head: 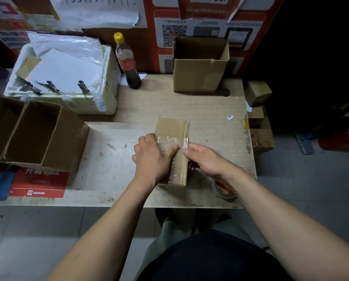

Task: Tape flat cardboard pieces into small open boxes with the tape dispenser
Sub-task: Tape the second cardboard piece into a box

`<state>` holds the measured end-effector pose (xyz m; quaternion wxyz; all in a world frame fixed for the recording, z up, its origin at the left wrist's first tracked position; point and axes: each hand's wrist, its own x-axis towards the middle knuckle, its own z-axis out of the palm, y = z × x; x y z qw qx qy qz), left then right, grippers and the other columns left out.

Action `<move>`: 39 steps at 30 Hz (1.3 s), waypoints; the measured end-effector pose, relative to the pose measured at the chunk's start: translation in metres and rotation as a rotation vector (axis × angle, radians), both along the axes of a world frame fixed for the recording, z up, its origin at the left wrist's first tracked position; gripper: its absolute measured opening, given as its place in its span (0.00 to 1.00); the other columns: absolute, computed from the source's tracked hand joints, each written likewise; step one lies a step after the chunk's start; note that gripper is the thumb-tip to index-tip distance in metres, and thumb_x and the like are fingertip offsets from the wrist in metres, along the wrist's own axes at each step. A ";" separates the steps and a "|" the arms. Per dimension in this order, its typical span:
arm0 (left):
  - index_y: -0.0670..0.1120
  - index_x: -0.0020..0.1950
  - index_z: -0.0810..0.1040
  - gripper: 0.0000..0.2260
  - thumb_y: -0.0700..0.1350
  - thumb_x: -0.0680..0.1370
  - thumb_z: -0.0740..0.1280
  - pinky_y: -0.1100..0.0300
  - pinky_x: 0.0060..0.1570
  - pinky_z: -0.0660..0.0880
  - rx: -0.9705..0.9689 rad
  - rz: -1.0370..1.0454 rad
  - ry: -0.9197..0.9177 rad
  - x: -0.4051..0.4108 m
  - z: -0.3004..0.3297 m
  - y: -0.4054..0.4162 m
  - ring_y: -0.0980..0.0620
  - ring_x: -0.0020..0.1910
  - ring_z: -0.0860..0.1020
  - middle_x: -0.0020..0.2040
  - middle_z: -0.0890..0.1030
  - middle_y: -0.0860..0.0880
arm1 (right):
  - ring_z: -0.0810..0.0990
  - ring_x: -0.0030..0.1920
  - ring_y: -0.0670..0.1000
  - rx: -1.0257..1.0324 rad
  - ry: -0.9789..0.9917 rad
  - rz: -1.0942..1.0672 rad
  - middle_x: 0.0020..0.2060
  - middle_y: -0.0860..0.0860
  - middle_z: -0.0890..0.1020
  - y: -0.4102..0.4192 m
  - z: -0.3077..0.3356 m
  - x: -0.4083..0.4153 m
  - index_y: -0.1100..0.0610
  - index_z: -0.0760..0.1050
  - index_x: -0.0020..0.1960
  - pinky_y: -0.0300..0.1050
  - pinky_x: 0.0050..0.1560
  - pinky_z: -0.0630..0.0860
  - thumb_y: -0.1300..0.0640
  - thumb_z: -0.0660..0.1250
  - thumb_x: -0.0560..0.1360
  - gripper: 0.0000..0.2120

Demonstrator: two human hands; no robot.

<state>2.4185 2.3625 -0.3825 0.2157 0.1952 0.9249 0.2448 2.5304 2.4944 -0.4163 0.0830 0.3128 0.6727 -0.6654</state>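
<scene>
cardboard box (172,138) | flat on table (210,110) | left hand (152,157) fingers pressing it (taped top) | right hand (207,159) fingers curled beside it

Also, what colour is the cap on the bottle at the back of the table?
Yellow. The cap tops the bottle, clearest in the head view.

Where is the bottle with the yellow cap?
In the head view, the bottle with the yellow cap stands upright at the back of the table, between the white foam box on the left and the open cardboard box on the right.
</scene>
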 end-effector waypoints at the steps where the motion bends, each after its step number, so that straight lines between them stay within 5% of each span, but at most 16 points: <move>1: 0.43 0.64 0.70 0.27 0.63 0.78 0.68 0.44 0.61 0.65 0.027 0.013 -0.011 0.001 0.000 0.000 0.39 0.65 0.68 0.64 0.71 0.44 | 0.72 0.40 0.54 0.020 -0.005 0.014 0.40 0.56 0.74 0.001 0.005 0.002 0.68 0.71 0.49 0.52 0.44 0.71 0.36 0.67 0.73 0.32; 5: 0.44 0.62 0.72 0.20 0.58 0.80 0.66 0.43 0.62 0.64 0.093 0.067 -0.037 0.001 0.001 0.001 0.38 0.64 0.68 0.63 0.72 0.43 | 0.75 0.37 0.47 0.173 0.058 -0.107 0.38 0.54 0.79 0.007 0.014 0.021 0.60 0.80 0.46 0.42 0.39 0.71 0.54 0.68 0.82 0.10; 7: 0.45 0.63 0.72 0.19 0.57 0.80 0.66 0.43 0.62 0.64 0.099 0.083 -0.043 0.001 0.002 -0.003 0.39 0.64 0.67 0.63 0.72 0.43 | 0.79 0.46 0.47 0.323 -0.006 -0.168 0.47 0.52 0.82 0.014 0.007 0.039 0.56 0.81 0.53 0.42 0.47 0.75 0.58 0.67 0.81 0.05; 9: 0.45 0.63 0.72 0.20 0.58 0.80 0.66 0.43 0.63 0.64 0.099 0.082 -0.043 0.002 0.001 -0.004 0.39 0.64 0.67 0.62 0.73 0.44 | 0.73 0.64 0.50 0.702 -0.270 0.068 0.61 0.50 0.76 0.028 -0.008 0.064 0.54 0.75 0.66 0.45 0.65 0.71 0.58 0.67 0.79 0.16; 11: 0.46 0.64 0.73 0.21 0.60 0.80 0.66 0.43 0.63 0.64 0.090 0.078 -0.037 0.003 0.001 -0.004 0.39 0.64 0.68 0.62 0.73 0.44 | 0.67 0.70 0.55 0.844 -0.543 0.317 0.68 0.53 0.70 0.036 -0.025 0.087 0.54 0.67 0.73 0.51 0.70 0.68 0.56 0.68 0.76 0.27; 17: 0.49 0.66 0.74 0.25 0.65 0.78 0.64 0.43 0.62 0.65 0.009 0.070 0.002 0.004 0.005 -0.004 0.39 0.64 0.70 0.62 0.75 0.44 | 0.76 0.53 0.55 0.872 -0.609 0.246 0.56 0.55 0.78 0.038 -0.043 0.101 0.54 0.71 0.53 0.47 0.49 0.73 0.58 0.67 0.76 0.08; 21: 0.47 0.73 0.70 0.32 0.68 0.77 0.65 0.42 0.63 0.64 -0.065 0.069 0.112 0.013 0.018 -0.006 0.38 0.66 0.69 0.68 0.72 0.42 | 0.78 0.47 0.51 0.609 -0.419 -0.005 0.49 0.51 0.77 0.043 -0.015 0.100 0.53 0.67 0.51 0.50 0.46 0.78 0.55 0.74 0.74 0.15; 24: 0.49 0.72 0.73 0.28 0.64 0.78 0.67 0.44 0.63 0.68 0.125 0.021 0.184 0.024 0.042 -0.009 0.45 0.63 0.73 0.65 0.76 0.47 | 0.82 0.47 0.51 0.481 -0.131 -0.205 0.49 0.49 0.79 0.037 0.032 0.104 0.48 0.67 0.56 0.44 0.43 0.79 0.62 0.75 0.73 0.21; 27: 0.53 0.58 0.82 0.13 0.59 0.81 0.67 0.55 0.54 0.76 0.353 -0.036 -0.151 0.038 0.078 -0.005 0.61 0.51 0.80 0.52 0.85 0.56 | 0.83 0.52 0.45 0.402 0.119 -0.326 0.55 0.44 0.79 0.026 0.072 0.113 0.39 0.69 0.63 0.38 0.45 0.80 0.72 0.74 0.71 0.34; 32: 0.45 0.55 0.83 0.19 0.60 0.80 0.68 0.60 0.46 0.72 0.486 0.064 -0.814 0.055 0.116 0.009 0.57 0.43 0.83 0.46 0.88 0.50 | 0.75 0.62 0.40 0.565 0.255 -0.244 0.61 0.29 0.71 0.021 0.091 0.128 0.28 0.69 0.65 0.42 0.58 0.78 0.74 0.75 0.67 0.46; 37: 0.44 0.46 0.79 0.14 0.55 0.78 0.71 0.54 0.43 0.66 0.516 0.068 -0.887 0.056 0.114 0.012 0.52 0.38 0.79 0.38 0.71 0.41 | 0.71 0.60 0.39 0.806 0.294 -0.114 0.59 0.38 0.69 0.023 0.088 0.130 0.36 0.68 0.71 0.31 0.52 0.73 0.76 0.75 0.64 0.48; 39: 0.44 0.44 0.81 0.12 0.52 0.78 0.73 0.54 0.43 0.67 0.516 0.123 -0.870 0.055 0.109 0.012 0.52 0.37 0.78 0.36 0.76 0.43 | 0.70 0.59 0.41 0.892 0.306 -0.080 0.61 0.44 0.68 0.026 0.085 0.130 0.38 0.67 0.73 0.34 0.50 0.74 0.75 0.75 0.64 0.49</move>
